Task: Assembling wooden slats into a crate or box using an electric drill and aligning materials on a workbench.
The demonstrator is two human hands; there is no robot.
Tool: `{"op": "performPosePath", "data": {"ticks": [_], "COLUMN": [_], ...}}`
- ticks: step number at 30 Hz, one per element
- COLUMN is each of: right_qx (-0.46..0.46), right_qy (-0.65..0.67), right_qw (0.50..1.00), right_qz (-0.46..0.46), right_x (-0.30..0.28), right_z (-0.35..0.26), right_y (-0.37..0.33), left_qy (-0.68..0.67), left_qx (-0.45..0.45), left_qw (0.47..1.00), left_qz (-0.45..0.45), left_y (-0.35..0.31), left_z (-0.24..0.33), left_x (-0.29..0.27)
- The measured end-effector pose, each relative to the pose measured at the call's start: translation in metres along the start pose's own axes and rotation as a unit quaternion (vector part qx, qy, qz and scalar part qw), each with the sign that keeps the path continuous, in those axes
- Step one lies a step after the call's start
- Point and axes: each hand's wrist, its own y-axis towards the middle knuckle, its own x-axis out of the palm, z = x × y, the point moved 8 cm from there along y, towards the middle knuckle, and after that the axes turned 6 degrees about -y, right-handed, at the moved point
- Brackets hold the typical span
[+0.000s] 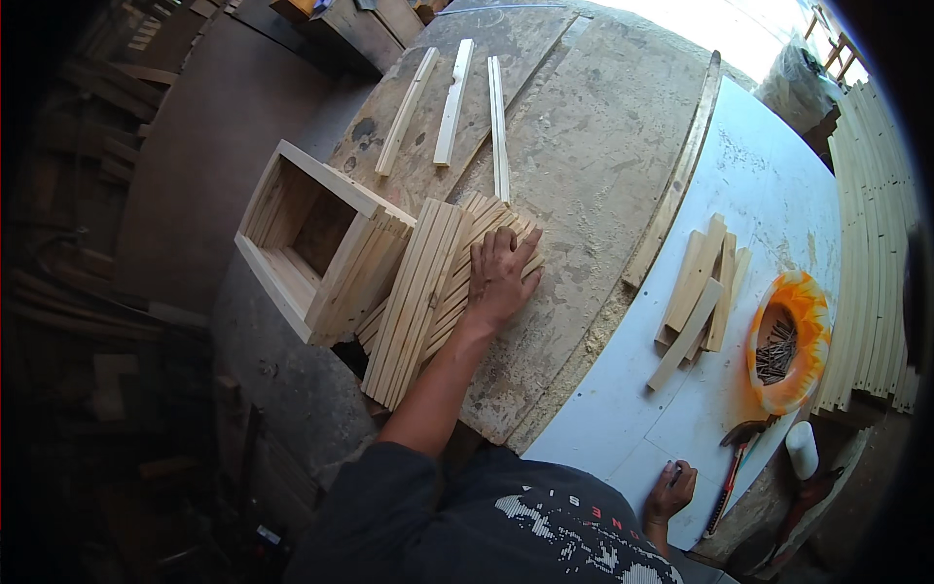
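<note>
My left hand rests on a stack of narrow wooden slats, its fingers apart over the slats' far right end. A second bundle of pale slats lies across that stack, left of my wrist. Against the slats' left side stands an open wooden box frame, hollow inside. My right hand is at the near edge of a white board, fingers curled together; whatever is in them, if anything, cannot be made out. The nearest thing to it is a hammer with a red and black handle.
Three loose wooden strips lie on the far part of the worn workbench. Short wooden pieces are piled on the white board, beside an orange-and-white bowl of nails. Long slats are stacked at the right.
</note>
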Motion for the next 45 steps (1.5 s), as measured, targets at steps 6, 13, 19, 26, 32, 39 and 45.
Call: {"op": "performPosePath", "data": {"ticks": [6,13,19,26,32,39,45], "right_qx": [0.006,0.012,0.007,0.013,0.011,0.012,0.010], "right_qy": [-0.009,-0.013,-0.014,-0.010,-0.007,-0.008,-0.004], "right_qw": [1.000,1.000,1.000,1.000,1.000,1.000,1.000], "right_qz": [0.001,-0.002,0.002,-0.006,-0.004,-0.008,-0.010], "right_x": [0.004,0.005,0.006,0.005,0.006,0.006,0.003], "right_z": [0.007,0.009,0.010,0.009,0.009,0.012,0.007], "right_y": [-0.002,-0.003,-0.002,-0.003,-0.003,-0.004,0.000], "left_qy": [-0.005,-0.006,-0.003,-0.012,0.006,0.006,0.107], "left_qx": [0.022,0.016,0.012,0.009,0.002,-0.061,-0.180], "left_qw": [1.000,1.000,1.000,1.000,1.000,0.984,0.971], "left_qz": [0.021,0.018,0.023,0.023,0.007,0.169,0.117], "left_y": [0.002,0.002,0.002,0.002,0.001,-0.016,-0.059], "left_z": [0.000,-0.001,-0.002,-0.004,-0.006,-0.030,-0.091], "left_x": [0.004,0.006,0.005,0.007,0.005,-0.074,-0.078]}}
